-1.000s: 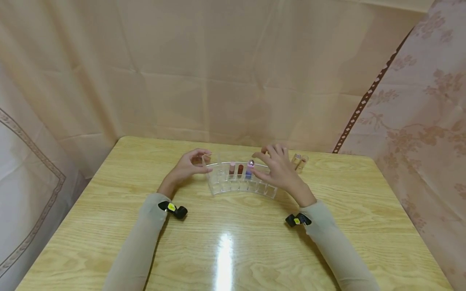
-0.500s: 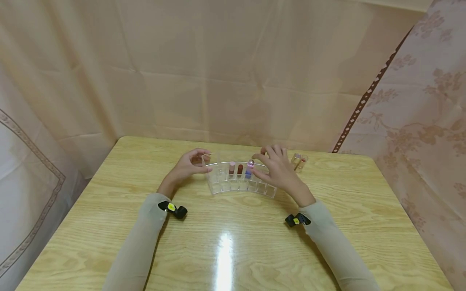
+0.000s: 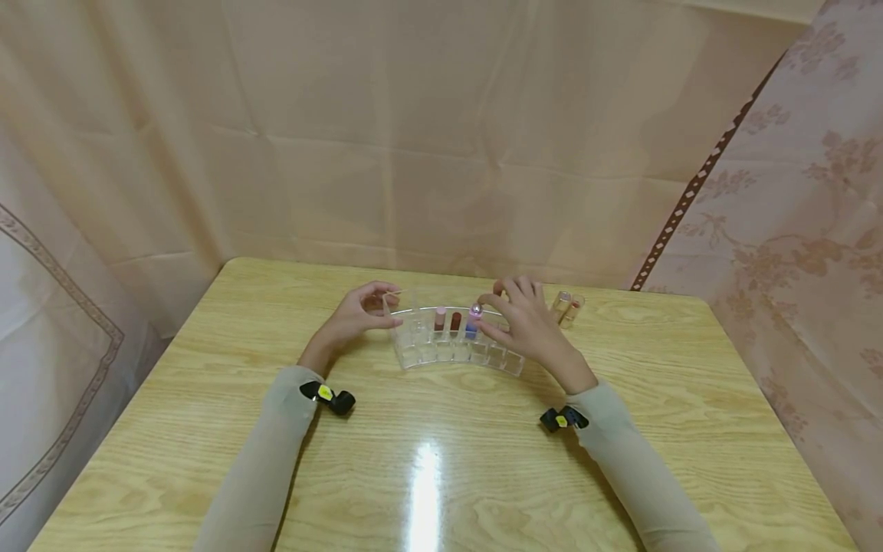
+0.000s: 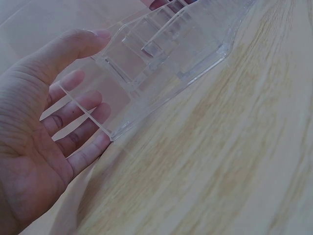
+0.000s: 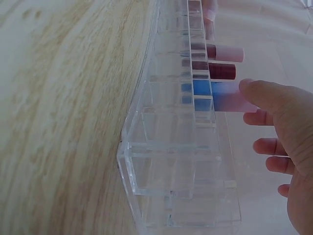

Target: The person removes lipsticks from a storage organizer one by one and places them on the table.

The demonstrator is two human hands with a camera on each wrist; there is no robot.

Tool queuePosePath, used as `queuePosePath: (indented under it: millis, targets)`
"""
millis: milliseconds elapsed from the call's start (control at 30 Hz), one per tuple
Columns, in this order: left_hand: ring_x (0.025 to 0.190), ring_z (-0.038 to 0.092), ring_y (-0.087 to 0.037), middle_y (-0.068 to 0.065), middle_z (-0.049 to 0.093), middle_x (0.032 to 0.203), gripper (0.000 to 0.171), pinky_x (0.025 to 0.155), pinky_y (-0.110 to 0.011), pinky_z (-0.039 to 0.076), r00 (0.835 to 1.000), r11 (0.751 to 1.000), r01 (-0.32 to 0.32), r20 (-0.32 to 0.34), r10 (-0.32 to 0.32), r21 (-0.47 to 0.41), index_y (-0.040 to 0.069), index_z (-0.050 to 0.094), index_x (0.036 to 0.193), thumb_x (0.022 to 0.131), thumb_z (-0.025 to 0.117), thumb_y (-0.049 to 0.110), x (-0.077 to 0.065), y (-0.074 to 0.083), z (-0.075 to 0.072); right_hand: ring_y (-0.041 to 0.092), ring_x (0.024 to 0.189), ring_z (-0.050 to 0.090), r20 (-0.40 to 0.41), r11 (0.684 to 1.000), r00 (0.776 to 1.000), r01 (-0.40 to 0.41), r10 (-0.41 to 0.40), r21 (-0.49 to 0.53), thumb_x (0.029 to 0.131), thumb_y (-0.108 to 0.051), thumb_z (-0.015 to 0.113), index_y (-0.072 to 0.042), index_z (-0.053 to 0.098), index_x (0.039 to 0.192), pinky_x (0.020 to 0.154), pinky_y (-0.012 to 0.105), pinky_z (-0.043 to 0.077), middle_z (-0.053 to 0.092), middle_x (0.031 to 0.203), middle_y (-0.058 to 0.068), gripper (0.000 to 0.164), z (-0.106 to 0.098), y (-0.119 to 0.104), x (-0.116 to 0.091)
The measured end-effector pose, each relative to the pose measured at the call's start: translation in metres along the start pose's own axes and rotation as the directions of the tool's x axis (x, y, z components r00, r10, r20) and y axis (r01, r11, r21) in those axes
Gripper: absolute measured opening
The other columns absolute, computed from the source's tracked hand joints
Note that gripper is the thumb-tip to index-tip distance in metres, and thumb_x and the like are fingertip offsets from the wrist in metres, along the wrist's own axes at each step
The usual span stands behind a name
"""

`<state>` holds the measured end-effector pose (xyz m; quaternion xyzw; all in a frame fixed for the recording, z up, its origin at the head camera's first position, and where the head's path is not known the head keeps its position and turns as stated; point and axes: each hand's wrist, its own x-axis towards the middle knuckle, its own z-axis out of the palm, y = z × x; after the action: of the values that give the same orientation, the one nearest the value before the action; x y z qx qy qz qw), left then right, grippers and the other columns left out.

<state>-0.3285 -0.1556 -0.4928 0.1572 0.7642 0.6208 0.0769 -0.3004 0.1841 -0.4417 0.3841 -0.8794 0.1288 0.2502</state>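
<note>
A clear, curved lipstick organizer (image 3: 461, 354) with stepped rows of compartments stands on the table. My left hand (image 3: 359, 313) grips its left end; in the left wrist view the thumb lies at the upper edge and the fingers are behind the end wall. With thumb and forefinger, my right hand (image 3: 530, 326) pinches a blue-and-pink tube (image 5: 227, 95) topped by a shiny ball. That tube stands upright in a back-row compartment. Left of it, in the same row, are a dark red lipstick tube (image 3: 455, 320) and a pink-capped dark one (image 3: 439, 318).
Two gold-toned clear lipstick tubes (image 3: 571, 310) lie side by side on the wooden table (image 3: 428, 414), right of the organizer. Behind the table's far edge hangs a beige curtain (image 3: 441, 153). A patterned cloth (image 3: 793, 230) hangs at the right.
</note>
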Motion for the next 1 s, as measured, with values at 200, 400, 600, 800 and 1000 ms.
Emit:
queuePosePath:
  millis: [200, 400, 600, 800, 1000]
  targets:
    - [0.111, 0.059, -0.035, -0.026, 0.063, 0.128, 0.057, 0.088, -0.024, 0.05, 1.0, 1.0, -0.002, 0.0, 0.002, -0.002, 0.004, 0.059, 0.135, 0.083, 0.083, 0.004, -0.0003, 0.0002, 0.0003, 0.031, 0.097, 0.041, 0.003, 1.0, 1.0, -0.005, 0.005, 0.001, 0.088, -0.037, 0.079, -0.015, 0.073, 0.11, 0.087, 0.05, 0.031, 0.058, 0.108, 0.012, 0.031, 0.0001, -0.0001, -0.0004]
    - [0.112, 0.059, -0.036, -0.027, 0.063, 0.128, 0.057, 0.087, -0.024, 0.05, 1.0, 1.0, -0.007, 0.002, 0.007, -0.005, 0.004, 0.06, 0.134, 0.083, 0.083, 0.004, -0.0005, 0.0001, 0.0006, 0.031, 0.097, 0.041, 0.012, 1.0, 1.0, -0.006, 0.006, -0.007, 0.088, -0.037, 0.079, -0.013, 0.074, 0.109, 0.087, 0.05, 0.031, 0.057, 0.107, 0.011, 0.032, 0.0003, -0.0007, -0.0005]
    - [0.114, 0.06, -0.036, -0.026, 0.063, 0.129, 0.057, 0.088, -0.025, 0.05, 1.0, 1.0, -0.01, 0.002, 0.01, 0.003, 0.005, 0.059, 0.134, 0.083, 0.083, 0.004, -0.0008, 0.0002, 0.0005, 0.031, 0.098, 0.042, 0.023, 1.0, 1.0, -0.018, 0.018, 0.0, 0.089, -0.037, 0.079, -0.012, 0.074, 0.109, 0.088, 0.05, 0.031, 0.058, 0.109, 0.011, 0.032, 0.0007, -0.0007, -0.0008]
    - [0.111, 0.059, -0.034, -0.027, 0.063, 0.129, 0.056, 0.088, -0.026, 0.049, 1.0, 1.0, -0.004, 0.005, 0.004, -0.005, 0.005, 0.06, 0.134, 0.083, 0.083, 0.005, -0.0007, -0.0004, 0.0, 0.031, 0.099, 0.042, 0.023, 1.0, 1.0, -0.018, 0.018, 0.008, 0.089, -0.035, 0.078, -0.012, 0.075, 0.108, 0.089, 0.051, 0.031, 0.058, 0.109, 0.011, 0.03, 0.0017, -0.0012, -0.0007]
    - [0.11, 0.059, -0.034, -0.027, 0.062, 0.128, 0.057, 0.088, -0.026, 0.05, 1.0, 1.0, -0.006, 0.007, 0.006, -0.007, 0.005, 0.059, 0.135, 0.083, 0.083, 0.005, -0.0015, 0.0007, -0.0001, 0.031, 0.099, 0.044, 0.01, 1.0, 1.0, -0.009, 0.009, 0.006, 0.089, -0.033, 0.079, -0.012, 0.075, 0.107, 0.091, 0.053, 0.032, 0.059, 0.107, 0.012, 0.029, 0.0033, -0.0014, -0.0003]
